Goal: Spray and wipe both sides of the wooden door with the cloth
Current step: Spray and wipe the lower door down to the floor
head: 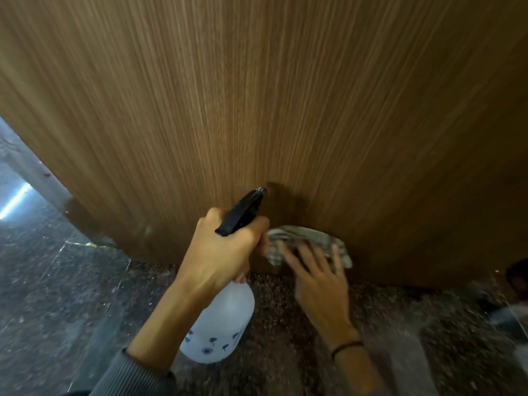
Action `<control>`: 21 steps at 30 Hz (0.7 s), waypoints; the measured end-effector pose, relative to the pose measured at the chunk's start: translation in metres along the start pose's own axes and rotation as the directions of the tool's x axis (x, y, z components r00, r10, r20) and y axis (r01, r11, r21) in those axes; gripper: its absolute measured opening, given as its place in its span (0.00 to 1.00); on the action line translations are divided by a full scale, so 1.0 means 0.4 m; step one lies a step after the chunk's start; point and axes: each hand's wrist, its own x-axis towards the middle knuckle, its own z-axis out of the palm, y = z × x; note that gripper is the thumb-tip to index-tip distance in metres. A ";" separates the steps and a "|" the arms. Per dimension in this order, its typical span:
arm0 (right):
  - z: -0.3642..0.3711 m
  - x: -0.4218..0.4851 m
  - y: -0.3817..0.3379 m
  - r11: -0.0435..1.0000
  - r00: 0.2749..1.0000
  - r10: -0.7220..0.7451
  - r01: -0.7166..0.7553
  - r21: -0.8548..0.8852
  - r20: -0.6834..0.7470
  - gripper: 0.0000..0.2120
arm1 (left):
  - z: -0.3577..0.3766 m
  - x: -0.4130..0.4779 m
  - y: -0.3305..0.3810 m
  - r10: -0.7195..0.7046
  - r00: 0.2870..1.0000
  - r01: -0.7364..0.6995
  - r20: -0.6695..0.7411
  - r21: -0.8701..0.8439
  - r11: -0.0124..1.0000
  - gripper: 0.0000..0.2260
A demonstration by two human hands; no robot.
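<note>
The wooden door (257,95) fills most of the view, its brown grain running down to the floor. My left hand (225,250) grips the neck of a white spray bottle (220,324) with a black trigger head, whose nozzle points at the door's lower part. Just to the right, my right hand (320,275) presses a crumpled grey checked cloth (305,238) flat against the door near its bottom edge, fingers spread and blurred by motion.
A dark speckled stone floor (57,295) lies below the door. The door's left edge stands over a gap with a bright strip of light (14,201). At the far right, near the floor, sits a dark blurred object (517,275).
</note>
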 end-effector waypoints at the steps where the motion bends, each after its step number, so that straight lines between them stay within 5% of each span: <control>1: -0.001 -0.031 0.024 0.988 0.989 0.151 -0.151 0.015 0.001 0.40 | -0.003 -0.002 -0.002 -0.007 1.000 0.007 -0.001 0.002 1.000 0.17; 4: -0.031 -0.028 0.063 0.823 0.846 0.531 -0.506 0.257 -0.034 0.33 | -0.024 0.002 -0.005 -0.019 1.000 0.020 -0.013 0.010 1.000 0.14; 6: -0.059 0.036 0.039 0.773 0.818 0.570 -0.503 0.388 -0.075 0.33 | -0.038 0.002 -0.006 -0.018 1.000 0.018 -0.024 0.009 1.000 0.15; 10: -0.060 0.120 -0.057 0.974 0.973 0.195 -0.179 0.136 -0.120 0.35 | -0.028 0.008 -0.007 -0.016 1.000 0.016 -0.004 0.042 0.999 0.15; 12: -0.057 0.123 -0.071 0.999 0.994 0.027 -0.025 0.024 -0.106 0.34 | -0.016 0.015 -0.008 -0.016 1.000 0.016 -0.001 0.056 0.998 0.15; 18: -0.171 0.126 0.025 0.946 0.940 0.146 -0.223 -0.234 -0.308 0.28 | -0.019 -0.002 0.005 0.018 1.000 -0.018 0.015 -0.008 1.000 0.16; 21: -0.229 0.192 0.048 0.952 0.918 0.131 -0.222 -0.209 -0.375 0.29 | -0.056 -0.011 0.016 0.045 0.998 -0.045 -0.038 -0.008 0.999 0.15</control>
